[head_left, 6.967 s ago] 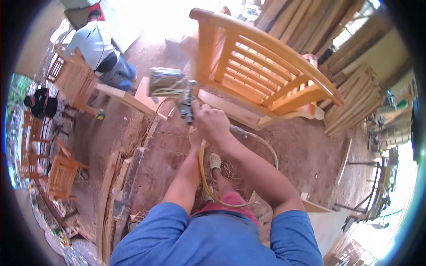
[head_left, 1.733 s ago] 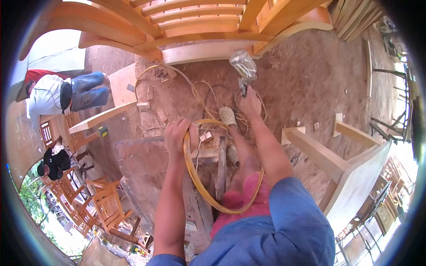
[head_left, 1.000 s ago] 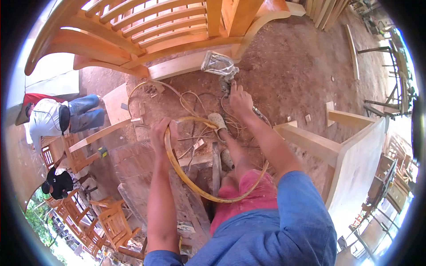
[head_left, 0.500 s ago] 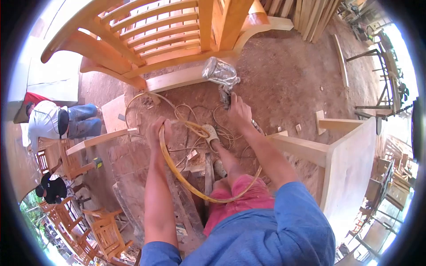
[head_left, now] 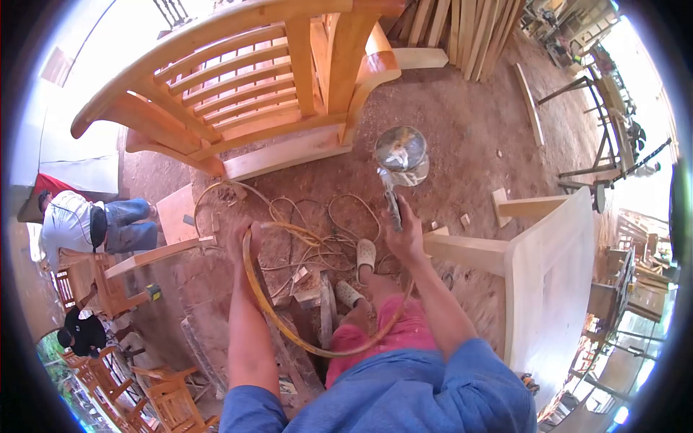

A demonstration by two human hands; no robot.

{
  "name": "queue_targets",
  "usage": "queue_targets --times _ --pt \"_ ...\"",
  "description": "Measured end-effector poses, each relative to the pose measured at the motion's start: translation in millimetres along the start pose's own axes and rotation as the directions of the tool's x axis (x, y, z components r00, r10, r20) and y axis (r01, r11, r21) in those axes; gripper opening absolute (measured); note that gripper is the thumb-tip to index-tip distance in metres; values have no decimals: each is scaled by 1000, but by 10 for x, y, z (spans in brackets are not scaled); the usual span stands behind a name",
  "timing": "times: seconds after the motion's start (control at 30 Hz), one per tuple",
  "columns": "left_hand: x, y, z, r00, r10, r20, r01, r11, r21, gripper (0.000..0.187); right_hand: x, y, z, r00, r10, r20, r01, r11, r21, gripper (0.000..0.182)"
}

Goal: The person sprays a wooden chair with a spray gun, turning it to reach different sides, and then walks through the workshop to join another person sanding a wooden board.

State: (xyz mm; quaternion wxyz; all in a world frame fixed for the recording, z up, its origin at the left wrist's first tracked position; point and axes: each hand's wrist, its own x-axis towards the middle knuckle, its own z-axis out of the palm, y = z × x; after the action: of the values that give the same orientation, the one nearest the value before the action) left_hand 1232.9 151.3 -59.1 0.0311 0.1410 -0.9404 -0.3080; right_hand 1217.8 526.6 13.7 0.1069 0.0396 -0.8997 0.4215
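Note:
My right hand (head_left: 406,232) is wrapped round the handle of a spray gun (head_left: 392,203). The gun's silvery cup (head_left: 402,155) stands out beyond my fingers, over the dirt floor. My left hand (head_left: 242,242) is closed on a yellowish air hose (head_left: 278,323), which sags in a wide loop across my lap towards my right arm. Ahead of both hands stands an orange-varnished slatted wooden bench (head_left: 249,86), apart from the gun. More hose (head_left: 328,242) lies coiled on the ground between my hands and my feet.
A pale unvarnished wooden piece (head_left: 552,270) stands close on my right. Planks (head_left: 473,32) lean at the back, and a loose board (head_left: 530,105) lies on the floor. At left are a bending person (head_left: 76,224), another in black (head_left: 88,328), and several wooden chairs (head_left: 173,397).
The spray gun has swung right, away from the bench, and its cup's round face now shows. My view and feet have shifted. Both hands keep their hold.

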Motion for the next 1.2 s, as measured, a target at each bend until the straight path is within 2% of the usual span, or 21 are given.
queue_targets --times 0.03,0.1,0.2,0.3,0.33,0.43,0.47,0.53,0.63,0.67,0.73,0.77,0.8,0.83,0.9,0.93,1.03,1.13,1.2 --pt "-1 19 -2 1000 -20 10 20 1000 -10 19 55 -24 -103 999 24 36 -24 1000 -12 44" --pt "-8 17 10 998 48 -48 -51 997 -57 20 145 -22 -273 991 81 110 -77 996 -36 42" --pt "14 -80 63 995 79 -65 -82 995 -55 23 274 24 -431 999 50 -7 -51 996 -73 40" --pt "-16 -38 53 996 59 -72 -66 992 -107 23 424 -124 -666 984 -127 -125 101 975 -196 40" --pt "-13 -7 43 996 53 -76 -63 988 -138 23 432 -49 -691 983 -110 -149 100 993 -68 39" --pt "-10 8 68 990 52 -129 -58 997 -41 26 374 116 -706 977 -19 -213 19 1000 -6 29" --pt "-8 -13 67 994 44 -97 -47 998 -32 27 362 147 -680 978 12 -208 -9 1000 16 29" --pt "-10 -71 53 999 19 -39 -19 1000 -12 30 347 186 -599 979 70 -189 -60 996 61 30" --pt "8 -56 89 997 -10 -76 7 999 -47 31 391 282 -517 988 137 -66 -130 985 111 39" --pt "12 -20 56 998 -55 -42 53 998 -44 30 378 389 -409 986 125 -113 -90 959 270 39" --pt "2 57 11 989 -146 32 147 989 -33 31 380 513 -348 950 304 -77 -199 774 602 39" --pt "-2 34 51 995 -95 5 95 995 -41 31 474 453 -360 922 386 -35 -238 634 736 39" --pt "-3 -6 70 999 -42 -17 41 998 -43 32 538 382 -421 882 471 19 -248 429 869 36" --pt "10 -61 76 999 16 -37 -18 999 -43 33 554 503 -397 877 475 67 -254 342 904 35" --pt "15 -196 47 997 -52 55 55 998 -42 32 569 769 -386 870 469 154 -257 164 952 35" --pt "5 -224 38 991 -88 99 92 995 -42 32 624 768 -382 865 481 145 -244 152 958 32" --pt "-29 -206 74 997 -60 54 66 990 -123 30 611 1077 -246 853 457 251 -292 22 956 30" --pt "-29 -127 69 984 -171 42 176 965 -193 26 644 1378 -43 785 517 341 -373 -46 927 28" --pt "-62 -413 93 992 -124 12 124 987 -103 25 692 1545 102 737 551 392 -418 -84 905 26"
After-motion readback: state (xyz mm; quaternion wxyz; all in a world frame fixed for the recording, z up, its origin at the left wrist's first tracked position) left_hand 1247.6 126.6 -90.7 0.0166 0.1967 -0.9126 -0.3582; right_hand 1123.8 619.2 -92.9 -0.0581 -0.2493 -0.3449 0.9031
